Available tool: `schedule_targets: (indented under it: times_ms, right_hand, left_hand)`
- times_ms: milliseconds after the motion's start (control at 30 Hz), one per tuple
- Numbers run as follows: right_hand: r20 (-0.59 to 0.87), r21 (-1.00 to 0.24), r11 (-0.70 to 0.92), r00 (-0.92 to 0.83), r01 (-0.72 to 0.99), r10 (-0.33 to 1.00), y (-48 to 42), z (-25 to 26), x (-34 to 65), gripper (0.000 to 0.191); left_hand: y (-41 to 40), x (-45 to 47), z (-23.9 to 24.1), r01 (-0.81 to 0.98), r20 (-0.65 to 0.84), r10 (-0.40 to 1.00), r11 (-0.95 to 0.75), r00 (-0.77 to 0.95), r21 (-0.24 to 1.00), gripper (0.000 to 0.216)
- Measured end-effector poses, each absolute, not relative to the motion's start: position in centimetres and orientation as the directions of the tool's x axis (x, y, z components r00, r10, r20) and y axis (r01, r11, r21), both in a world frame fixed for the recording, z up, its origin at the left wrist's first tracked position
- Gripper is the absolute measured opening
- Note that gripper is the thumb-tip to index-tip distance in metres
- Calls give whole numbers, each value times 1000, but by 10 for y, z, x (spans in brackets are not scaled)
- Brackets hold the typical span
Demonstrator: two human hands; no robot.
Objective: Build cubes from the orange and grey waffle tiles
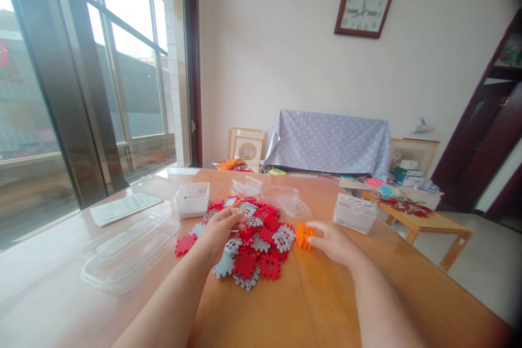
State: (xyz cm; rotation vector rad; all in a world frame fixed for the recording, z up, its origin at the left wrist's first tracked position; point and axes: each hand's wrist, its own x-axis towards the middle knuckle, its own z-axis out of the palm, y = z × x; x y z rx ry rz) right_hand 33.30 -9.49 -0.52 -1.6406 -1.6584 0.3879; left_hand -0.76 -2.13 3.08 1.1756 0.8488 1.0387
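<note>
A pile of red and grey interlocking plastic tiles lies on the wooden table. My left hand rests on the pile's left side with its fingers curled on a tile, an orange bit showing at the fingertips. My right hand lies just right of the pile, its fingers closed on a cluster of orange tiles.
Clear plastic lids and trays lie around the pile, with a white box behind it, another box at right and a printed sheet at left. A low wooden table and a cloth-covered cabinet stand beyond.
</note>
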Motion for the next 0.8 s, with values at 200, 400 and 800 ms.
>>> schedule_targets:
  times_ms: [200,400,800]
  right_hand:
    - [308,-707,147,114,692,945,-94,-10,335,47]
    - [459,-567,119,193,815,867,-91,2,314,43]
    - [555,-502,140,194,853,809,-89,-9,267,32]
  left_hand:
    - [-13,-14,28,-162,15,968,27,250,986,46]
    - [-3,-21,27,-60,87,993,-82,81,995,40]
    - [17,-28,3,358,312,933,-233,-180,904,31]
